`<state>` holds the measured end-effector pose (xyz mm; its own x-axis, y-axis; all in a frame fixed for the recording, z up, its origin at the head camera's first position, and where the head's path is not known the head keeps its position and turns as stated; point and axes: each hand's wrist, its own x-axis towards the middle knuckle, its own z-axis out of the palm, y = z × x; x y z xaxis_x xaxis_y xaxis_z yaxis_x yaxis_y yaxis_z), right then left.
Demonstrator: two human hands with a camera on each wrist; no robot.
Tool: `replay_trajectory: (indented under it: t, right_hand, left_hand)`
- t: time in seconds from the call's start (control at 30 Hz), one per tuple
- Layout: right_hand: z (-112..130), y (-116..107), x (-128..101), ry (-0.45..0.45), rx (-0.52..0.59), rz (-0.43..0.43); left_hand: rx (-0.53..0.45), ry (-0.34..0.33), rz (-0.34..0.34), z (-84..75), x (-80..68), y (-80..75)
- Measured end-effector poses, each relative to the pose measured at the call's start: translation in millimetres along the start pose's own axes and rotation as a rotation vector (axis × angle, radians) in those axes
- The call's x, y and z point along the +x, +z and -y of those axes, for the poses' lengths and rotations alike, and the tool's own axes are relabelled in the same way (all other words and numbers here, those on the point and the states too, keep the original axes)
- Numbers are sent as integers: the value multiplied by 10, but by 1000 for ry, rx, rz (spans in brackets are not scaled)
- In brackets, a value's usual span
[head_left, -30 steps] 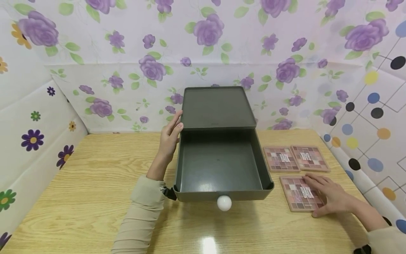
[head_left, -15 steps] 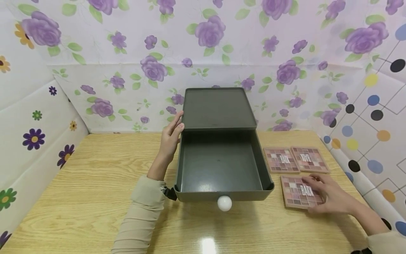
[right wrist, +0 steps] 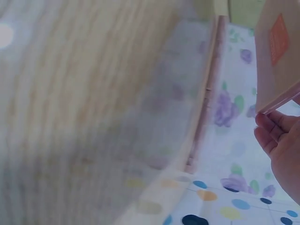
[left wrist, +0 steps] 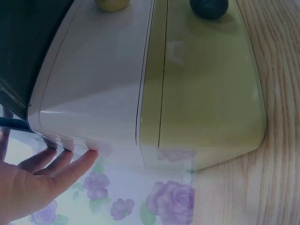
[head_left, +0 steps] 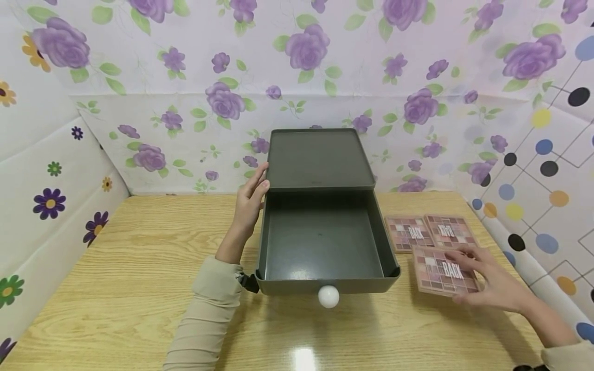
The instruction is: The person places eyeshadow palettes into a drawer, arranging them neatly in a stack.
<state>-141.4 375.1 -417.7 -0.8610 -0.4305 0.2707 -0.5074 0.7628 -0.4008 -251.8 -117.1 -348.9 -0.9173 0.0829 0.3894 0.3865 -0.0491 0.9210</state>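
Observation:
My right hand (head_left: 496, 281) grips an eyeshadow palette (head_left: 433, 273) by its right side, with thumb at the near edge and fingers over the top. The palette tilts up off the table, and its plain underside shows in the right wrist view above the curled fingers (right wrist: 268, 123). My left hand (head_left: 247, 206) rests along the left side of a dark grey drawer cabinet (head_left: 320, 157), fingers extended. The cabinet's top drawer (head_left: 320, 247), with a white round knob (head_left: 328, 297), is pulled out and holds nothing. Below it the left wrist view shows a whitish drawer (left wrist: 98, 70) and a yellowish one (left wrist: 211, 84).
Two more palettes (head_left: 406, 234) lie side by side on the wooden table (head_left: 153, 278), right of the cabinet. A floral sheet (head_left: 185, 139) hangs behind the table. Patterned sheets line both sides, with the dotted one (head_left: 547, 206) close to my right arm.
My right hand has closed on the near palette and raised it from the table, tilting it and shifting it slightly away from me. The left hand and drawer stay put.

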Motion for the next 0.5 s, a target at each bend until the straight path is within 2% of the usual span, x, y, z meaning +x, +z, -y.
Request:
replay_trajectory:
  t: [0.17,0.37,0.5]
  right_hand:
    - [112,-117,19,28,10,-12]
    - [255,-254,56,9,-37,-66]
    - [374,-361,96,-36,-58,-103]
  left_hand:
    - [13,-7,-1,-7,1,2]
    - [9,-7,3,-13,-2,2]
    - [5,-15,1,-11,1,3]
